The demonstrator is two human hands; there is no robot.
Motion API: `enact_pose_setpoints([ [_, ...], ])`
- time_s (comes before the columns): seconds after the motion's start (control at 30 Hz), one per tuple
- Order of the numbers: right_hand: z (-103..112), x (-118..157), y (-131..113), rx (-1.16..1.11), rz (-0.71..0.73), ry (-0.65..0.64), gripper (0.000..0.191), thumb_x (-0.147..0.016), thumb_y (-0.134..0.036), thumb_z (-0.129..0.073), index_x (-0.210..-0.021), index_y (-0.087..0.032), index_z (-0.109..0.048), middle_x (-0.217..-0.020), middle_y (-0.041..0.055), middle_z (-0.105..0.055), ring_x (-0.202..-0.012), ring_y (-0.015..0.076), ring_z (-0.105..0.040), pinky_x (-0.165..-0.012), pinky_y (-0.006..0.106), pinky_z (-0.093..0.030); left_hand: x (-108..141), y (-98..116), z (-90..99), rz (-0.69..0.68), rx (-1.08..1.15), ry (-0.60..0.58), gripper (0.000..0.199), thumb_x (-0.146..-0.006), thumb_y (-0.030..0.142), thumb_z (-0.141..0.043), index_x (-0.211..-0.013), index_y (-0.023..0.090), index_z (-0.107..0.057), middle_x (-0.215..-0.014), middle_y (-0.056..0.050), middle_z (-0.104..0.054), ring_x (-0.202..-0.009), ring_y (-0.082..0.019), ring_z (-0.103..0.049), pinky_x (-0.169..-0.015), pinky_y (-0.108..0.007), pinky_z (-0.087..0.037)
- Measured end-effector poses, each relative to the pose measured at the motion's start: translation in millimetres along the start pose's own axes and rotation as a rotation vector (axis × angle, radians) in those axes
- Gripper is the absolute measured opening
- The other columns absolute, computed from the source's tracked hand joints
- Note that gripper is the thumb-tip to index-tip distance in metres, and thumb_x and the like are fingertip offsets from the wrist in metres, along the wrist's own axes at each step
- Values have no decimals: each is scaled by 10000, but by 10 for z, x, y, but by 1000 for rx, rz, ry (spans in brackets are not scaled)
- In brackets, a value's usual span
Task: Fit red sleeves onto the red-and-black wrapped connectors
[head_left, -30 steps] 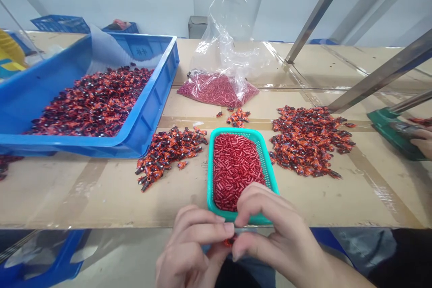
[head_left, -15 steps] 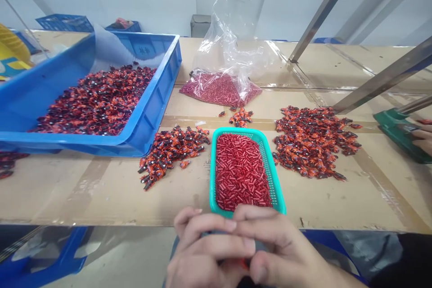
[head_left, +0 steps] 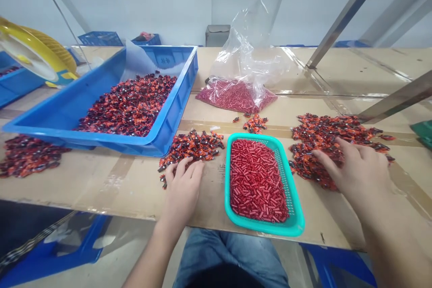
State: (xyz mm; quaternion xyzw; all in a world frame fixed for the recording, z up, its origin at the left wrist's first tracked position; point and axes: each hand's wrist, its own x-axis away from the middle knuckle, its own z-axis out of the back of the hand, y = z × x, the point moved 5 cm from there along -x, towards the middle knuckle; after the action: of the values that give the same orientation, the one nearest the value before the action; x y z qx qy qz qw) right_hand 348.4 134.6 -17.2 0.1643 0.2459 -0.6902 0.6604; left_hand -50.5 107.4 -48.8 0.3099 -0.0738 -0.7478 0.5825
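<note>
My left hand [head_left: 184, 186] rests at the near edge of a pile of small black-and-orange parts [head_left: 194, 146], its fingers apart and slightly bent; the fingertips are partly hidden. Over a larger pile of the same kind of parts [head_left: 315, 135], on the right, my right hand [head_left: 362, 173] hovers or touches with thumb and fingers spread. Between the two hands sits a green plastic basket [head_left: 297, 207] filled with short red tubes [head_left: 258, 180]. I see nothing gripped in either hand.
A blue crate [head_left: 173, 121] of similar parts stands at the left, with another pile [head_left: 30, 155] in front. Behind the basket lie a clear bag [head_left: 239, 94] of red pieces and a few loose parts [head_left: 255, 123]. Metal posts [head_left: 398, 99] rise at right; a yellow fan [head_left: 43, 54] stands at left.
My hands were together in front of the basket, around something mostly hidden. They have parted: the left went to the left pile, the right to the right pile. The view has shifted.
</note>
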Motion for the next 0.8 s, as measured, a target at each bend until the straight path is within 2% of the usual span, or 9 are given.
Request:
enact_pose_setpoints([
  [0.07, 44, 99, -303, -79, 107, -22, 632, -1053, -624, -404, -1207, -104, -730, -1054, 232, -737, -1001, 348, -663, -886, 481, -490, -16, 32, -34, 8, 14, -23, 301, -960, 57, -565, -1125, 221, -756, -1166, -142, -816, -1230, -380, -635, -1112, -575, -293],
  [0.17, 80, 315, -913, -289, 398, -213, 392, -1096, -479, -443, -1240, -236, -715, -1148, 104, -757, -1061, 246, -691, -917, 381, -518, -5, 84, -28, 2, 85, -38, 269, -981, 78, -545, -1068, 220, -757, -1132, -130, -815, -1137, -343, -687, -1091, -563, -354],
  [0.23, 81, 430, -1231, -355, 533, -335, 298, -1081, -367, -528, -1287, -234, -699, -1206, 97, -756, -1076, 261, -689, -915, 410, -504, 36, 127, 10, -6, 168, -32, 217, -1004, 138, -556, -1081, 230, -737, -1106, -106, -815, -1076, -298, -723, -1051, -510, -441],
  [0.3, 54, 474, -1409, -352, 575, -392, 273, -1026, -284, -640, -1279, -208, -710, -1176, 97, -768, -1027, 288, -692, -890, 440, -489, 101, 193, 66, -1, 260, -18, 189, -1031, 198, -554, -1155, 239, -691, -1103, -84, -810, -1036, -244, -754, -969, -417, -543],
  [0.37, 13, 471, -1485, -341, 578, -409, 250, -961, -225, -729, -1207, -186, -743, -1067, 83, -779, -950, 293, -692, -851, 443, -482, 176, 246, 110, 93, 480, -16, 196, -1040, 240, -582, -1222, 256, -654, -1127, -66, -808, -1038, -201, -774, -898, -325, -605],
  [0.43, -26, 459, -1507, -344, 575, -418, 156, -930, -184, -759, -1085, -185, -774, -947, 59, -766, -887, 282, -688, -821, 435, -475, 244, 285, 104, 277, 832, -30, 204, -1016, 284, -659, -1219, 278, -680, -1125, -44, -817, -1034, -177, -784, -875, -266, -625],
  [0.5, -50, 454, -1508, -356, 571, -417, 62, -933, -165, -750, -977, -194, -782, -865, 41, -745, -852, 270, -682, -809, 432, -468, 294, 342, 53, 472, 1194, -56, 199, -947, 336, -769, -1137, 278, -751, -1076, -35, -832, -976, -174, -794, -852, -249, -638],
  [0.57, -56, 455, -1498, -377, 564, -402, 66, -949, -170, -730, -948, -203, -786, -846, 39, -736, -836, 263, -672, -793, 428, -470, 310, 411, 6, 604, 1416, -84, 209, -874, 363, -849, -1044, 252, -803, -1020, -43, -840, -886, -168, -797, -810, -239, -648],
  [0.8, 96, 429, -1460, -484, 486, -346, 274, -1071, -219, -515, -1198, -126, -739, -920, 105, -665, -846, 229, -629, -743, 371, -555, 299, 541, -57, 781, 1673, -172, 182, -760, 241, -946, -864, 233, -798, -945, -13, -820, -826, -142, -791, -790, -218, -641],
])
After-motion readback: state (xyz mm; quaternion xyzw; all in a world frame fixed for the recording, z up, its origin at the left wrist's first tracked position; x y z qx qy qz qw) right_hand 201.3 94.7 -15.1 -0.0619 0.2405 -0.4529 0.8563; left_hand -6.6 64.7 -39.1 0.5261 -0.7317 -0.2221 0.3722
